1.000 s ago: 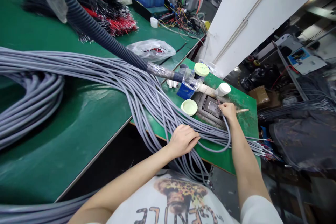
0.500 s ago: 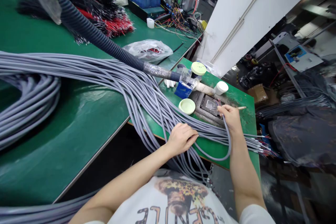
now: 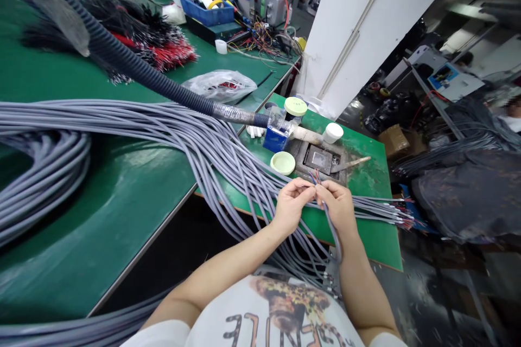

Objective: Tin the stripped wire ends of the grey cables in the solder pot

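Note:
Both hands meet at the stripped end of one grey cable (image 3: 330,219). My right hand (image 3: 337,206) is closed round the cable just below its thin coloured wires (image 3: 315,175), which point up and away from me. Beside it, my left hand (image 3: 293,201) pinches at the base of those wires, thumb and forefinger together. Under and around my left hand runs a thick bundle of grey cables (image 3: 228,154). Beyond the hands sits a solder pot (image 3: 319,159) with a shiny square surface, and a wooden-handled scraper (image 3: 354,164) lies across its right edge.
A corrugated hose (image 3: 154,70) crosses overhead to a nozzle above the pot. Near it stand an open pale-green lid (image 3: 282,163), a blue box (image 3: 275,138) and a white cup (image 3: 332,133). Several stripped cable ends (image 3: 401,214) lie at right. A dark-clothed person (image 3: 464,195) is beyond.
My right hand has drawn the cable end back from the solder pot toward me. My left hand has risen from the bundle to meet it at the wires.

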{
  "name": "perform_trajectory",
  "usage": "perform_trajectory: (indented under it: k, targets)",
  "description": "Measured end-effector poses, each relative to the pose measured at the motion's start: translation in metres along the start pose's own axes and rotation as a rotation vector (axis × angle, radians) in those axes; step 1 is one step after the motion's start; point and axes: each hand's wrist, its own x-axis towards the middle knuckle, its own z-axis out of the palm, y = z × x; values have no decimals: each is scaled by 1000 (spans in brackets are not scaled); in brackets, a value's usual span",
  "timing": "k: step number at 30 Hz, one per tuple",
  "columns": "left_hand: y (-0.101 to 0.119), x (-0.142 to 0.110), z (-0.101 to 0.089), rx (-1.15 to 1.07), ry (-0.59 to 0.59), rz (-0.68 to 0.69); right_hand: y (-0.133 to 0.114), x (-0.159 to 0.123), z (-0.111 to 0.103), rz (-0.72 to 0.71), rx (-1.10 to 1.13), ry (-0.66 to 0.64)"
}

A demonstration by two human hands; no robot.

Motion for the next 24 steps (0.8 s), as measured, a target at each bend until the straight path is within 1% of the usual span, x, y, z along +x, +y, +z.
perform_trajectory:
  k: [2, 3, 4, 6, 7, 8, 9, 10, 11, 13, 14, 15, 17, 18, 19, 20, 24]
  targets:
    - [5, 3, -3, 130, 49, 132, 3, -10, -5, 28, 35, -50]
    - [7, 4, -5, 228, 45, 234, 6, -15, -7, 45, 54, -73]
    - [10, 6, -7, 335, 6, 355, 8, -21, -9, 60, 71, -88]
    - [14, 8, -9, 530, -163, 591, 12, -30, -11, 81, 102, -78]
    - [15, 8, -9, 594, -260, 670, 14, -34, -12, 84, 117, -57]
    - [15, 8, -9, 629, -336, 703, 16, -37, -12, 78, 134, -32]
    - [14, 7, -8, 637, -363, 691, 17, -39, -12, 67, 150, -7]
    - [13, 5, -7, 620, -338, 638, 19, -40, -11, 53, 166, 15]
    - [11, 3, -6, 578, -284, 546, 20, -41, -10, 40, 179, 37]
    - [6, -2, -4, 429, -152, 296, 21, -42, -7, 27, 189, 69]
    - [4, -5, -4, 343, -115, 161, 21, -43, -6, 26, 186, 80]
    - [2, -8, -4, 261, -116, 27, 22, -45, -4, 31, 179, 82]
    - [1, -13, -4, 133, -215, -209, 22, -47, -2, 52, 150, 66]
    - [1, -15, -5, 89, -272, -292, 22, -47, -2, 64, 125, 48]
    - [3, -16, -5, 63, -311, -341, 22, -47, -4, 71, 87, 29]
    - [5, -17, -6, 56, -333, -356, 21, -46, -7, 67, 37, 21]
    - [18, -19, -9, 192, -398, -295, 13, -32, -23, -43, -236, 55]
